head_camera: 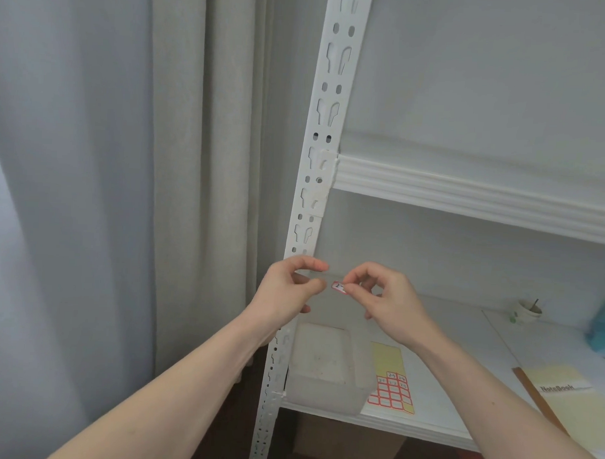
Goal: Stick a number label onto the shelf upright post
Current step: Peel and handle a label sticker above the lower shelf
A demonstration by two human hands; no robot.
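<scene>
Crowding the shelf point(462, 341): tub point(327, 364), label sheet point(393, 387), notebook point(569, 396), perhaps cup point(528, 311).

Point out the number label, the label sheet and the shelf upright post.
number label point(338, 287), head view, on its red-edged left end beside the right hand's fingertips.
label sheet point(392, 390), head view, on its red grid.
shelf upright post point(317, 151), head view, on its slotted front face.

A white metal shelf unit stands with a slotted upright post point(313, 181) at its left front corner. The lower shelf point(462, 338) holds a cloudy plastic box point(327, 367) by the post, a yellow sheet of red-edged labels point(392, 380) just right of it, a notebook point(569, 396), and a small cup point(528, 311) farther back. The shelf above point(467, 197) shows only its ribbed front edge.
</scene>
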